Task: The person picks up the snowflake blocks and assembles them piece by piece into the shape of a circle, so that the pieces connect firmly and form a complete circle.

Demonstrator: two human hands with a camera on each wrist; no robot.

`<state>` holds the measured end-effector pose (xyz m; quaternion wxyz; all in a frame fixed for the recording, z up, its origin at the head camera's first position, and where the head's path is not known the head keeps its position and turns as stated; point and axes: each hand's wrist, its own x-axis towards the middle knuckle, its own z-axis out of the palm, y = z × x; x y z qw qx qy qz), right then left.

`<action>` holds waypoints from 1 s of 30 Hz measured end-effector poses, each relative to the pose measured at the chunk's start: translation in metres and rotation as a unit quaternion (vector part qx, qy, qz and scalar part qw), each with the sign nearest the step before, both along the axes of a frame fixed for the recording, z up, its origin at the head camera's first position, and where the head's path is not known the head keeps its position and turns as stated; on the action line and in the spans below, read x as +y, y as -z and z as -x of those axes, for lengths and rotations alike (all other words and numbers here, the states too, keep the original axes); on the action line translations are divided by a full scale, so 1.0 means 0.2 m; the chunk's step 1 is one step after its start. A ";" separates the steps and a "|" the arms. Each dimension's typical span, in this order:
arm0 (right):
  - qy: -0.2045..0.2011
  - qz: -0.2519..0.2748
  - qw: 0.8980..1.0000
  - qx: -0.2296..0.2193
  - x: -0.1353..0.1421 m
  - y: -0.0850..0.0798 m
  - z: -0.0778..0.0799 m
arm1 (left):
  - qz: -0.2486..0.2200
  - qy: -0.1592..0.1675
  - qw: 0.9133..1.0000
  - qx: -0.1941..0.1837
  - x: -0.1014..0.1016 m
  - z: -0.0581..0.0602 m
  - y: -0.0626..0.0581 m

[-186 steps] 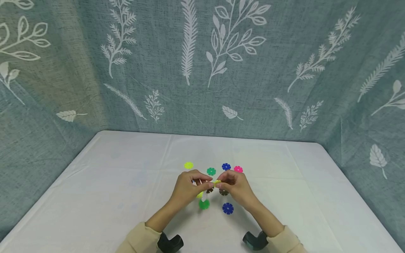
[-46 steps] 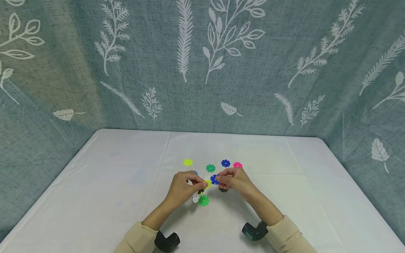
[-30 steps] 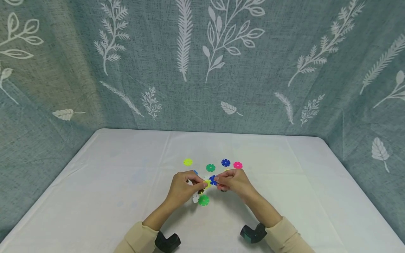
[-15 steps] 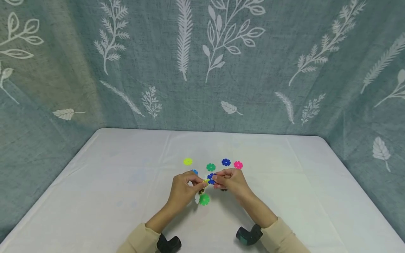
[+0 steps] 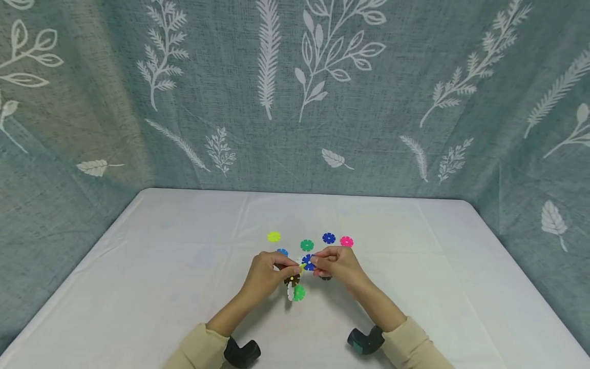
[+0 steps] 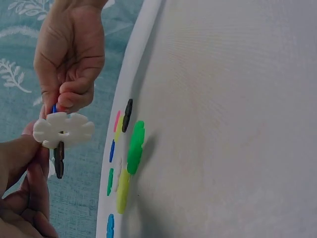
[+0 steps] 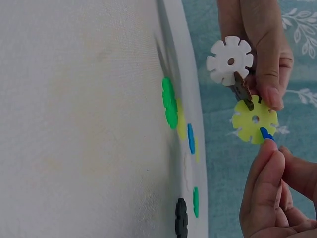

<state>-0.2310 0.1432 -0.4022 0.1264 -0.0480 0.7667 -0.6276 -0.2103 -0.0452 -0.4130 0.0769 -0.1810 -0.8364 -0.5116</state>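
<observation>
Between the thumb and finger of my left hand (image 5: 267, 277) is a yellow slotted disc (image 7: 245, 124). A brown disc (image 7: 241, 90) is slotted into it, and a white disc (image 7: 223, 63) is joined to the brown one and hangs lower. My right hand (image 5: 342, 267) pinches a dark blue disc (image 5: 306, 263). The blue disc's edge meets the yellow disc's rim opposite my left fingers, roughly at right angles; how deep it sits in a slot I cannot tell. Both hands are above the table, and fingertips cover part of each held disc.
On the white tablecloth (image 5: 138, 287) lie loose discs: yellow (image 5: 274, 237), teal green (image 5: 307, 245), dark blue (image 5: 329, 238), pink (image 5: 346, 241), light blue (image 5: 282, 252) and bright green (image 5: 299, 293). A black disc (image 7: 182, 218) lies beneath my right hand. A patterned curtain (image 5: 295, 143) hangs behind.
The dark blue disc, earlier on the table's near side, is now in my right hand and has shifted left against the yellow disc. My left hand has turned the joined discs.
</observation>
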 end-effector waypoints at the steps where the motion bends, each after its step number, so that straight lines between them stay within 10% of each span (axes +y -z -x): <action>1: 0.000 0.000 1.000 -0.001 0.00 0.00 0.00 | 0.002 0.001 1.000 0.002 0.00 0.00 0.00; 30: -0.010 0.006 1.000 0.002 0.00 0.01 0.00 | 0.019 -0.026 0.999 0.003 0.02 0.00 -0.03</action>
